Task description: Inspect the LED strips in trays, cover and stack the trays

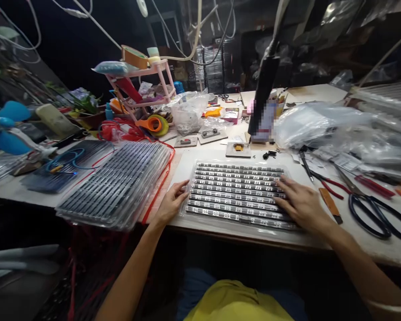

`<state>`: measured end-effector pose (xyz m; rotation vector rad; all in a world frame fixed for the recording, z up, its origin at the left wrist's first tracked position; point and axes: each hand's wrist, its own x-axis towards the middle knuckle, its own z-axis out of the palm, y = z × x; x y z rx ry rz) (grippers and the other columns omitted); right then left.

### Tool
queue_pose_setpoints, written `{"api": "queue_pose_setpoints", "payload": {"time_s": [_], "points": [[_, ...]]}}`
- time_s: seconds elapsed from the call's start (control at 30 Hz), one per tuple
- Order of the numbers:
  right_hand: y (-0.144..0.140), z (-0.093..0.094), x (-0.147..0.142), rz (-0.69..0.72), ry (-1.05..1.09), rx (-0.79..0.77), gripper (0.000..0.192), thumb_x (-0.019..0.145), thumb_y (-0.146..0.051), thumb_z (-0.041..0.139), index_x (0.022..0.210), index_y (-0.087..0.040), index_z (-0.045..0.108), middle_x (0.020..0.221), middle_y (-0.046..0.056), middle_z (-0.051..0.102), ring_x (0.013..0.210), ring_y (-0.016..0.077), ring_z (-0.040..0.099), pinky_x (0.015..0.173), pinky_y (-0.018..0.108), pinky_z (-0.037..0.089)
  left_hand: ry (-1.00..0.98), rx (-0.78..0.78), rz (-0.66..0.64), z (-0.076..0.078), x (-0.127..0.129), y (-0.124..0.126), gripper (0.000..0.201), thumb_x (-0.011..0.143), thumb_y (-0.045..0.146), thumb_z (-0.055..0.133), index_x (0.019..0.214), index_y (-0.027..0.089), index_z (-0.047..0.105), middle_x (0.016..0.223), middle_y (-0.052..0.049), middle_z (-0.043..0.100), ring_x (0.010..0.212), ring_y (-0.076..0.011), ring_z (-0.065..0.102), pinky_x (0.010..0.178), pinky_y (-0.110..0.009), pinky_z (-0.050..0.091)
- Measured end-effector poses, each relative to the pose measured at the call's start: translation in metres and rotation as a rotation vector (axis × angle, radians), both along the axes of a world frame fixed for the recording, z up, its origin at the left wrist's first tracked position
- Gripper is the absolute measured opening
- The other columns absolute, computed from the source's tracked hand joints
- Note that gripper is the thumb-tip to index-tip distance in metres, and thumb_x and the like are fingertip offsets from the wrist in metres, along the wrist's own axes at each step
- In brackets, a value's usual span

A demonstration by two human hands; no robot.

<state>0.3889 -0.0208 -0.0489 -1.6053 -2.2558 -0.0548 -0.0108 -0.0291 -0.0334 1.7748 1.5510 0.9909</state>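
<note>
Two hands rest on one clear tray point(237, 223) at the near edge of the table point(321, 243). The tray holds about eight rows of dark strips point(235, 189) with pale contacts. The left hand point(169, 206) lies at the tray's left edge, its fingers point(182, 186) loosely spread and touching the rim, gripping nothing. The right hand point(299, 203) lies flat on the strips at the right side, fingers point(282, 182) stretched out and close together, pressing down rather than clasping.

Just left of this tray sits one stack of similar trays point(116, 185), tilted, with a red cord point(158, 187) along its right edge. To the right lie one pair of black scissors point(381, 214), one pair of red-handled pliers point(330, 187) and one brown-handled knife point(330, 206).

Behind the tray stand three small jigs point(238, 149) in a loose row. Farther back are one orange tape dispenser point(153, 125), one pink rack point(143, 84), one dark upright post point(263, 93) and heaps of clear bags point(327, 125) at right.
</note>
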Motion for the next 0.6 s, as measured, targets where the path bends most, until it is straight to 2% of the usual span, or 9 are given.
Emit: {"api": "queue_pose_setpoints", "payload": {"time_s": [0.07,0.1,0.17,0.27,0.43,0.6], "points": [[-0.007,-0.01,0.02,-0.206,0.095,0.023,0.064,0.091,-0.058,0.029,0.125,-0.012,0.056,0.132,0.02,0.052,0.121,0.0375,0.049,0.093,0.059,0.04,-0.021,-0.017,0.005,0.002,-0.003,-0.007,0.041,0.084,0.031,0.055,0.123,0.02,0.058,0.113,-0.007,0.064,0.097,-0.0181,0.06,0.092,-0.036,0.048],[-0.01,-0.016,0.027,-0.24,0.146,0.006,0.062,0.09,-0.058,0.031,0.122,-0.012,0.057,0.128,0.02,0.056,0.119,0.0381,0.05,0.093,0.06,0.04,-0.029,-0.022,0.003,0.004,-0.003,-0.009,0.04,0.083,0.031,0.055,0.121,0.02,0.06,0.112,-0.006,0.065,0.098,-0.0183,0.06,0.092,-0.036,0.048],[-0.013,-0.026,0.035,-0.234,0.246,-0.004,0.056,0.09,-0.055,0.033,0.115,-0.014,0.061,0.122,0.017,0.06,0.115,0.0362,0.053,0.094,0.059,0.041,-0.043,-0.028,-0.002,0.007,-0.003,-0.012,0.037,0.083,0.031,0.056,0.119,0.021,0.062,0.111,-0.006,0.065,0.103,-0.0193,0.059,0.095,-0.036,0.046],[-0.012,-0.029,0.029,-0.18,0.341,0.003,0.049,0.088,-0.048,0.035,0.111,-0.014,0.062,0.118,0.015,0.062,0.112,0.0324,0.056,0.098,0.054,0.043,-0.061,-0.026,0.0,0.008,-0.003,-0.013,0.036,0.085,0.033,0.054,0.117,0.021,0.064,0.114,-0.006,0.064,0.11,-0.0205,0.057,0.1,-0.037,0.043],[-0.01,-0.008,0.007,-0.216,0.42,-0.143,0.052,0.086,-0.047,0.038,0.12,-0.013,0.059,0.129,0.015,0.056,0.122,0.0318,0.05,0.103,0.052,0.04,-0.069,-0.002,0.045,0.003,-0.006,-0.016,0.036,0.087,0.036,0.052,0.117,0.02,0.064,0.117,-0.007,0.062,0.113,-0.0205,0.056,0.103,-0.037,0.041],[-0.018,0.014,0.001,-0.272,0.653,-0.324,0.065,0.082,-0.057,0.045,0.132,-0.016,0.051,0.142,0.012,0.045,0.132,0.0296,0.04,0.106,0.047,0.038,-0.031,0.016,0.053,0.003,-0.004,-0.018,0.036,0.085,0.038,0.055,0.115,0.02,0.066,0.115,-0.007,0.06,0.113,-0.0212,0.054,0.103,-0.037,0.04]]}}
